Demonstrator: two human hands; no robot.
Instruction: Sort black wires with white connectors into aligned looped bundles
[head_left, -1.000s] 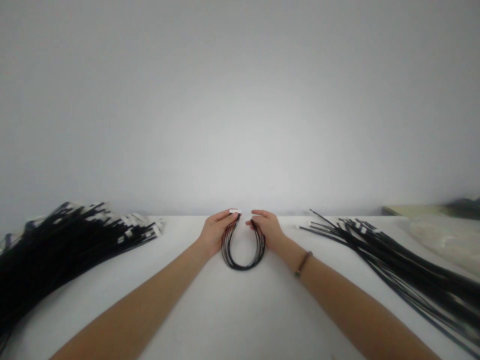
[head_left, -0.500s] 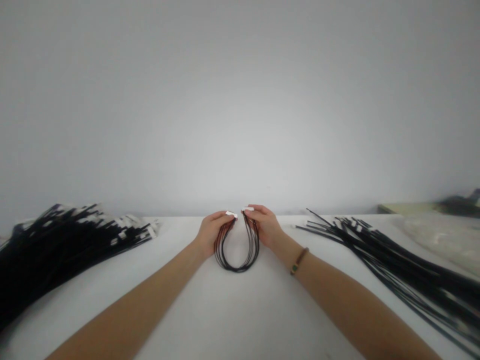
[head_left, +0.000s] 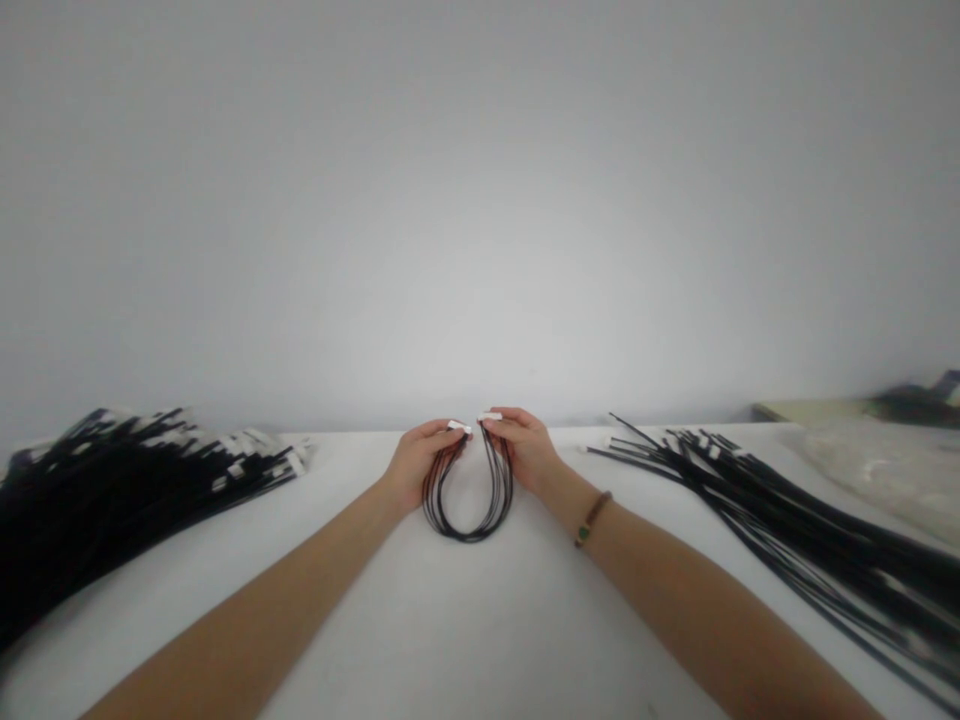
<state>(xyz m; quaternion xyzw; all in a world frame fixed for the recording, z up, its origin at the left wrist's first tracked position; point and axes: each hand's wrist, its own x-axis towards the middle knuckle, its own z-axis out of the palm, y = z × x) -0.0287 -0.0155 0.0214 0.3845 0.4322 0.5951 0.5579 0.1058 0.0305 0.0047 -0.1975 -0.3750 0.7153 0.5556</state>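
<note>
A black wire harness (head_left: 469, 538) hangs in a U-shaped loop between my two hands, made of several thin wires with a white connector at each end. My left hand (head_left: 417, 464) pinches it by the left white connector (head_left: 460, 427). By the right white connector (head_left: 490, 416), my right hand (head_left: 526, 450) grips the other end, thumb on the near side. The two connectors are close together but apart, the right one slightly higher. Some fingertips are hidden behind the wires.
A large heap of black cables (head_left: 112, 510) with white ends lies on the left of the white table (head_left: 450, 640). More black cables (head_left: 787, 530) spread on the right. Behind them are a clear plastic bag (head_left: 877, 470) and a greenish surface (head_left: 810, 410). A pale wall (head_left: 480, 200) stands behind.
Little differs. The whole view has shifted slightly, so hands and harness sit a few pixels further left. Both hands keep their hold on the connectors.
</note>
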